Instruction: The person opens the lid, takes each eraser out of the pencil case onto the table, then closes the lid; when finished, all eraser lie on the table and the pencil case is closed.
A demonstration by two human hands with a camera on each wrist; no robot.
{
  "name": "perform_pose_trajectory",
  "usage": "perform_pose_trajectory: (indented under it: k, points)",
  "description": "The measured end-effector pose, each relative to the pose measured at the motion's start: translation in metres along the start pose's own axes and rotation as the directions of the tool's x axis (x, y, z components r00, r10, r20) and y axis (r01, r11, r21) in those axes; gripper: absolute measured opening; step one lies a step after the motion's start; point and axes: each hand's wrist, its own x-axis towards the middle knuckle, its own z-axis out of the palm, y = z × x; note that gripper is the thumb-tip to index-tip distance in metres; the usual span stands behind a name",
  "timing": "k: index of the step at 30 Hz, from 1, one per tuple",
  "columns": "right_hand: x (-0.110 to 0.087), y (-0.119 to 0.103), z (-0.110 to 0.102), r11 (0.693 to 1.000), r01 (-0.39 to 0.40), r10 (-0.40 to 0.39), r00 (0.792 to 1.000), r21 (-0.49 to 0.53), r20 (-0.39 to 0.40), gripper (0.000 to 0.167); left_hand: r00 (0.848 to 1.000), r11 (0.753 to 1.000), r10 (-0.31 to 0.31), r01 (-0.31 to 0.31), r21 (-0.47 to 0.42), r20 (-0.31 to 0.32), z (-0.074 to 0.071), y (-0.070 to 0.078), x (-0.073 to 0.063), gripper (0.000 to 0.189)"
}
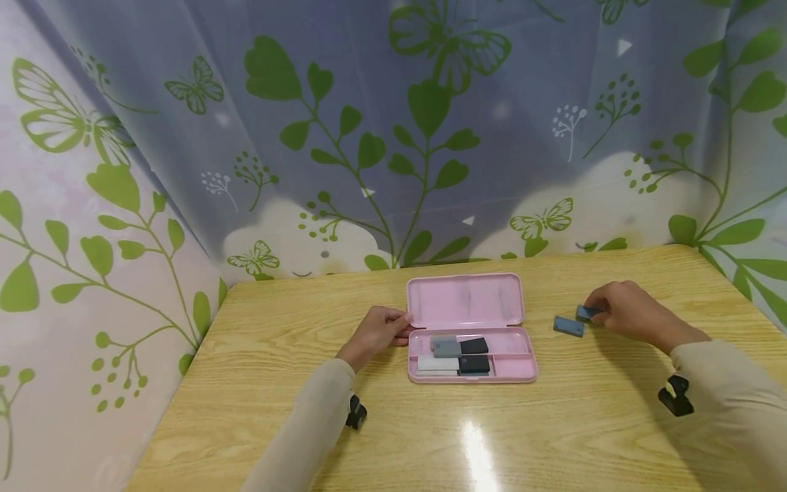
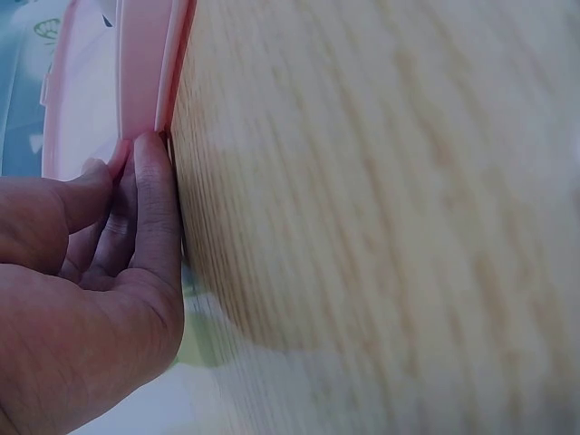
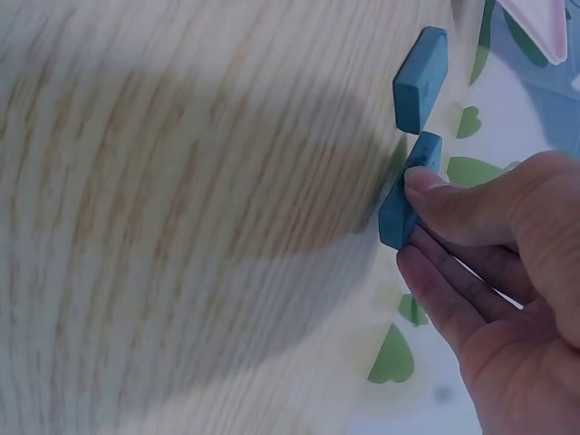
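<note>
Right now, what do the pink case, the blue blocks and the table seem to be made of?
Pink case: likely hard plastic, mildly shiny, with thin moulded walls.
Blue blocks: perhaps rubber or plastic, matte; their faces show no sharp highlights.
Table: wood or wood-look laminate, glossy, with grain and a bright reflection.

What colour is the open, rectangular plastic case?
The case is pink, best seen in the head view.

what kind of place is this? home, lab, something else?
Looks like a curtained-off tabletop workspace, though home or lab I can't tell. Clues: patterned curtains around a wood-grain table, with an open pink case of small blocks.
</note>
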Motion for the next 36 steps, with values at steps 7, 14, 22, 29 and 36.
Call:
perform_pose_trajectory:
  k: [7,14,22,29,36]
  points:
    - [0.001,0.004,0.003,1.0,-0.002,0.002,1.0,-0.009,-0.012,0.017,1.0,1.0,-0.009,0.009,0.001,-0.003,0.0,0.001,-0.001,0.028]
    - [0.001,0.006,0.006,1.0,0.006,-0.007,1.0,-0.021,-0.023,0.017,1.0,1.0,-0.007,0.007,0.01,-0.012,0.0,0.002,-0.001,0.028]
    - [-0.001,0.004,0.004,1.0,-0.006,0.005,1.0,-0.024,-0.02,0.021,1.0,1.0,-0.003,0.003,0.012,-0.011,0.0,0.002,-0.001,0.028]
    - [-0.001,-0.008,-0.004,1.0,-0.014,0.014,1.0,-0.01,-0.009,0.027,1.0,1.0,-0.001,0.001,0.013,0.0,-0.001,0.001,-0.001,0.028]
    - [0.0,-0.033,-0.006,0.999,0.039,-0.039,0.999,-0.013,-0.036,0.025,1.0,1.0,-0.001,0.001,0.015,0.003,-0.001,0.001,-0.001,0.028]
